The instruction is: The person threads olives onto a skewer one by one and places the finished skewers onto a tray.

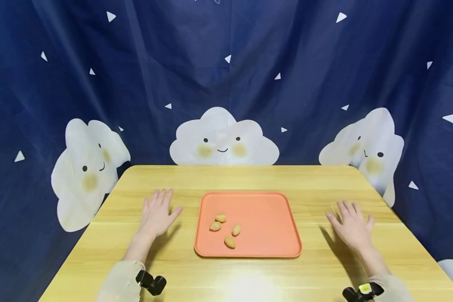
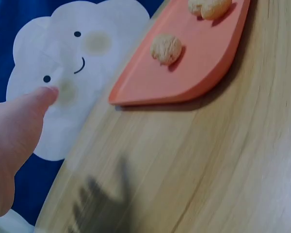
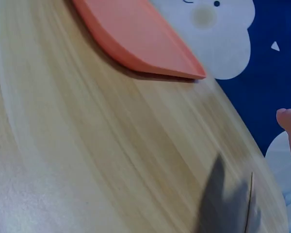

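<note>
L hand (image 1: 159, 216): over L part of surface (image 1: 154, 272), just off tray's (image 1: 262, 226) L edge. Grip empty, fingers straight + spread, thumb out twd tray. Palm looks down, fingertips twd surface's far edge; shadow hints at some lift, can't tell re contact.

Key rel: 4 nuts (image 1: 215, 226) in tray's L half, to R of L hand and a bit closer to surface's near edge than its fingertips. L hand is the nearer one; tray's bare R half sits btwn nuts and R hand. Long axes: far two approx L-R, R-most approx near-far, nearest one diag, R end twd tray's near edge.

R hand (image 1: 351, 228): well off tray's R edge. Fingers extended, fwd + slightly L, no hold visible. Thin stick (image 3: 249, 204) by fingers; can't tell if touching.
</note>
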The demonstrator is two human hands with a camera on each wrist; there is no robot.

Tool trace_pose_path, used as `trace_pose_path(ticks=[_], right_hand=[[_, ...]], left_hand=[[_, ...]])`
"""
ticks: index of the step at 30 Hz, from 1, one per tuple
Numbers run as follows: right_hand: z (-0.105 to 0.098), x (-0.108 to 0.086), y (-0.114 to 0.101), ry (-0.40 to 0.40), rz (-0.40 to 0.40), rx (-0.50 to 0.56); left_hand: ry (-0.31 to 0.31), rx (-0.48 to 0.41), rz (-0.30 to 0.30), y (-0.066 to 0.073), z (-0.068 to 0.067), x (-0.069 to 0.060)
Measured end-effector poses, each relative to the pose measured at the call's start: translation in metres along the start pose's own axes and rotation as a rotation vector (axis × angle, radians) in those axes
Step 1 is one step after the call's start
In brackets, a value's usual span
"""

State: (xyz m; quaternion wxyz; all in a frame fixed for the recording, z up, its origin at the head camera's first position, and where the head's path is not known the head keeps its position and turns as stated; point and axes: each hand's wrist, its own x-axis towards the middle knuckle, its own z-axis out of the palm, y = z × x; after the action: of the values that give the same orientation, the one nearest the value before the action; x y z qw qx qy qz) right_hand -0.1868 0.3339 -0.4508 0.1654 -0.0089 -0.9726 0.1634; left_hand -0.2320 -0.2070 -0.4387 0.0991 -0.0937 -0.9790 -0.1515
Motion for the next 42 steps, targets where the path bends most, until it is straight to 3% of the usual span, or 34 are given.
trace_pose_path(ticks=[4,7,10,16,20,24,28,33,37,42], right_hand=[[-0.007,-0.001,0.004,0.075,0.007,0.101],[-0.011,-0.002,0.006,0.086,0.011,0.177],[-0.014,-0.002,0.009,0.059,0.042,0.251],[-0.019,-0.009,0.023,0.014,0.185,0.323],[-0.019,-0.016,0.033,-0.019,0.29,0.406],[-0.017,-0.025,0.037,-0.063,0.36,0.456],[-0.012,-0.036,0.038,-0.091,0.407,0.463],[-0.004,-0.046,0.039,-0.054,0.443,0.502],[0.001,-0.049,0.039,-0.033,0.42,0.481],[0.006,-0.05,0.038,-0.019,0.363,0.425]], left_hand=[[0.054,-0.049,0.07,0.009,0.0,0.006],[0.076,-0.117,0.084,0.017,-0.001,0.007],[0.081,-0.226,0.052,0.025,-0.002,0.006],[0.097,-0.491,-0.001,0.039,0.001,0.004],[0.051,-0.695,-0.04,0.046,0.007,0.005],[-0.015,-0.839,-0.026,0.052,0.016,0.006],[-0.067,-0.82,0.031,0.059,0.027,0.003],[-0.084,-0.726,0.009,0.067,0.04,-0.003],[-0.079,-0.679,0.022,0.07,0.053,-0.006],[-0.047,-0.612,0.098,0.071,0.066,-0.008]])
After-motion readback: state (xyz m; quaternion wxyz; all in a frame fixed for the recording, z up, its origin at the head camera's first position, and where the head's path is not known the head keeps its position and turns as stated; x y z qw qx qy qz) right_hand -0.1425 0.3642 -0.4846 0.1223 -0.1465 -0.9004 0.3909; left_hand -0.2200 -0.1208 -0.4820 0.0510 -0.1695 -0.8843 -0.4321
